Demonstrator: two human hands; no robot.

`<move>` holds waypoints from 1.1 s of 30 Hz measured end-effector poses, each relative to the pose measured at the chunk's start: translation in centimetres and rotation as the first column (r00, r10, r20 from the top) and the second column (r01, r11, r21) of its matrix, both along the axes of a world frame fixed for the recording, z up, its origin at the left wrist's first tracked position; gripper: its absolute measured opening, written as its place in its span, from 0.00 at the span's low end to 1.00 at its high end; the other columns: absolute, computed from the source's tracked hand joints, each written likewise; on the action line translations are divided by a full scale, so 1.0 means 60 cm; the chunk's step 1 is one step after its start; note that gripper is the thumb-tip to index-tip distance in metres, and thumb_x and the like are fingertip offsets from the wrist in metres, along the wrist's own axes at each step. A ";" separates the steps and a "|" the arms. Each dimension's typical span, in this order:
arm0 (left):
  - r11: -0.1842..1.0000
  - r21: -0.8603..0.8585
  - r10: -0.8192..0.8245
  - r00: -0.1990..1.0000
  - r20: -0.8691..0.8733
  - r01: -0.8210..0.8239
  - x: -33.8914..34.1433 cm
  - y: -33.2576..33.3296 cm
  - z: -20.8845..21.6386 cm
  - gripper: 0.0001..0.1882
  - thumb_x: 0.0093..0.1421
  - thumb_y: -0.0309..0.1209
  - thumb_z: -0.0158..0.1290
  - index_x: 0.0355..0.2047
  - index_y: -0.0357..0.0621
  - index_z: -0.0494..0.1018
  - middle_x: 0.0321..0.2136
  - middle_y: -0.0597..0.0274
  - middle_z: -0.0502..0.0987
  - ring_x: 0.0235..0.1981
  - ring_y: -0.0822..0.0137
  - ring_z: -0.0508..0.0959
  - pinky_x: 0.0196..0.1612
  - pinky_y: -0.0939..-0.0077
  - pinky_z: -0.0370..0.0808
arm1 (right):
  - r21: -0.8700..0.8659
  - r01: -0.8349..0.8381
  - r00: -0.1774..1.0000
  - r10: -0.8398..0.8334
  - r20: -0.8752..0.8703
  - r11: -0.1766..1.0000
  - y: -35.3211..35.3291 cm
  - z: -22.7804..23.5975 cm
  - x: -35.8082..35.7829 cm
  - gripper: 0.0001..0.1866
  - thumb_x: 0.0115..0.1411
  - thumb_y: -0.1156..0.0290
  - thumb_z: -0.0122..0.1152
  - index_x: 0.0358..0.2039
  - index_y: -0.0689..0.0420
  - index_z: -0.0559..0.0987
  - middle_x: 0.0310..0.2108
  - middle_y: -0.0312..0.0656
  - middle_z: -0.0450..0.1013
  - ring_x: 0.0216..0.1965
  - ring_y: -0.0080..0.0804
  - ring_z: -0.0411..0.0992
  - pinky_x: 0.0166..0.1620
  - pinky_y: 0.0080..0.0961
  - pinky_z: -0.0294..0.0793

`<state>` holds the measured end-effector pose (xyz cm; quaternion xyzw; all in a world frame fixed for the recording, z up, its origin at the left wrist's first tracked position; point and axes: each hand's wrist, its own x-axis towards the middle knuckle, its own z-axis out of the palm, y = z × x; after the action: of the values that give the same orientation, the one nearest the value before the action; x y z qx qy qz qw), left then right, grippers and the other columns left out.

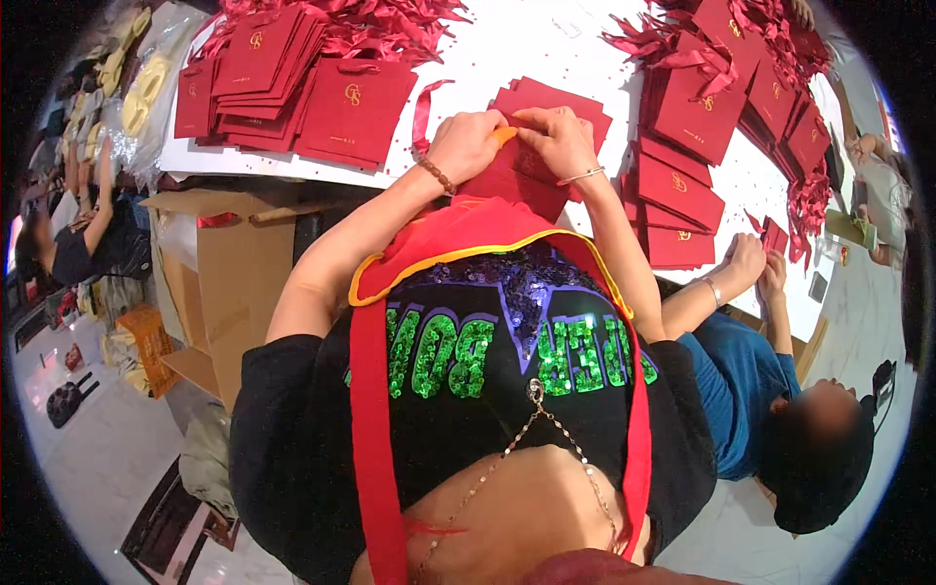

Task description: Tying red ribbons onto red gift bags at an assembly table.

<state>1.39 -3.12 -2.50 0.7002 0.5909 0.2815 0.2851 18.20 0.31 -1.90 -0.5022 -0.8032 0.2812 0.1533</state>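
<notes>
My left hand (466, 146) and my right hand (560, 138) meet over a red paper gift bag (517, 180) at the table's near edge. Fingers of both hands are closed and pinch at the bag's upper part; the exact grip is partly hidden. A small orange-yellow piece (504, 135) shows at my left fingertips; I cannot tell whether it is worn or held. More red bags (575, 100) lie flat just beyond my hands. To the left of my left hand, a loose red ribbon (422, 112) curls on the white table (517, 49).
Stacked red bags with ribbon handles (356, 112) stand at left, and further stacks (692, 117) at right. A co-worker in a blue shirt (736, 380) handles a small red piece (773, 237) at the right. An open cardboard box (249, 283) sits below the table's left side.
</notes>
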 end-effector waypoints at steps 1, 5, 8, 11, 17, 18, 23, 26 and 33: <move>0.999 0.029 -0.026 1.000 -0.012 0.026 -0.002 0.001 -0.002 0.09 0.52 0.34 0.49 0.27 0.40 0.72 0.20 0.48 0.74 0.25 0.48 0.75 0.29 0.57 0.70 | 0.000 0.000 1.000 0.000 0.001 1.000 0.000 -0.002 0.002 0.13 0.51 0.61 0.56 0.38 0.45 0.78 0.29 0.40 0.73 0.40 0.37 0.67 0.43 0.37 0.59; 0.998 0.012 -0.069 0.996 -0.062 0.070 -0.009 0.002 0.002 0.09 0.48 0.32 0.52 0.30 0.44 0.72 0.25 0.54 0.74 0.28 0.53 0.74 0.30 0.61 0.68 | -0.017 -0.026 0.999 0.026 0.020 1.000 0.001 0.006 0.000 0.13 0.51 0.61 0.56 0.38 0.44 0.77 0.29 0.38 0.73 0.41 0.35 0.66 0.43 0.36 0.57; 0.941 0.334 -0.016 0.993 -0.121 0.056 -0.014 0.003 0.011 0.12 0.44 0.31 0.56 0.31 0.48 0.71 0.32 0.62 0.70 0.35 0.60 0.71 0.35 0.66 0.64 | -0.005 -0.058 0.998 0.058 -0.002 0.998 -0.004 0.024 -0.001 0.12 0.51 0.63 0.56 0.37 0.47 0.77 0.29 0.38 0.72 0.39 0.35 0.67 0.42 0.34 0.60; 0.924 0.354 -0.068 0.974 -0.214 0.142 -0.026 0.008 0.015 0.14 0.42 0.35 0.58 0.31 0.50 0.70 0.35 0.66 0.68 0.39 0.64 0.67 0.40 0.68 0.59 | 0.023 -0.062 0.993 0.064 -0.094 0.998 -0.008 0.025 -0.002 0.10 0.50 0.66 0.58 0.35 0.51 0.76 0.28 0.39 0.71 0.36 0.36 0.68 0.40 0.31 0.64; 0.927 0.305 -0.172 0.970 -0.174 0.219 -0.035 0.023 0.010 0.13 0.45 0.39 0.57 0.28 0.49 0.70 0.32 0.65 0.69 0.38 0.62 0.67 0.42 0.68 0.58 | -0.011 -0.083 0.995 0.082 -0.059 0.997 -0.006 0.022 0.003 0.10 0.50 0.63 0.57 0.35 0.47 0.75 0.29 0.35 0.72 0.39 0.33 0.66 0.43 0.33 0.57; 0.942 0.255 -0.186 0.973 -0.138 0.216 -0.036 0.025 0.009 0.12 0.45 0.38 0.57 0.27 0.48 0.70 0.31 0.65 0.70 0.38 0.62 0.67 0.42 0.69 0.59 | -0.022 -0.094 0.994 0.092 -0.060 0.995 -0.006 0.023 0.004 0.11 0.50 0.63 0.57 0.35 0.47 0.75 0.30 0.35 0.71 0.39 0.33 0.66 0.43 0.34 0.57; 0.939 -0.003 -0.341 0.934 0.103 0.343 -0.067 0.068 0.003 0.10 0.53 0.37 0.50 0.30 0.46 0.75 0.35 0.62 0.72 0.41 0.61 0.68 0.46 0.68 0.62 | 0.025 -0.109 0.993 0.110 -0.053 0.994 -0.009 0.019 0.004 0.11 0.50 0.63 0.57 0.35 0.48 0.75 0.29 0.36 0.71 0.39 0.33 0.66 0.44 0.35 0.57; 0.896 -0.229 -0.408 0.909 -0.090 0.379 -0.064 0.088 0.024 0.15 0.54 0.38 0.48 0.33 0.41 0.75 0.42 0.54 0.71 0.43 0.58 0.71 0.46 0.71 0.66 | 0.101 -0.101 0.994 0.105 -0.035 0.990 -0.016 0.018 -0.001 0.10 0.49 0.64 0.59 0.33 0.49 0.76 0.29 0.36 0.71 0.38 0.32 0.67 0.44 0.33 0.58; 0.664 -0.525 -0.651 0.757 -0.058 0.532 -0.050 0.155 0.040 0.14 0.45 0.32 0.47 0.30 0.40 0.76 0.46 0.46 0.69 0.43 0.55 0.72 0.46 0.73 0.67 | 0.285 -0.112 0.991 0.128 -0.037 0.952 -0.031 0.025 -0.010 0.08 0.49 0.65 0.59 0.32 0.48 0.76 0.28 0.34 0.71 0.37 0.30 0.67 0.46 0.32 0.56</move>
<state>-1.63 6.20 -0.10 0.7903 0.4090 -0.0691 0.4509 17.62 -1.55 -0.42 -0.4175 -0.8596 0.1865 0.2281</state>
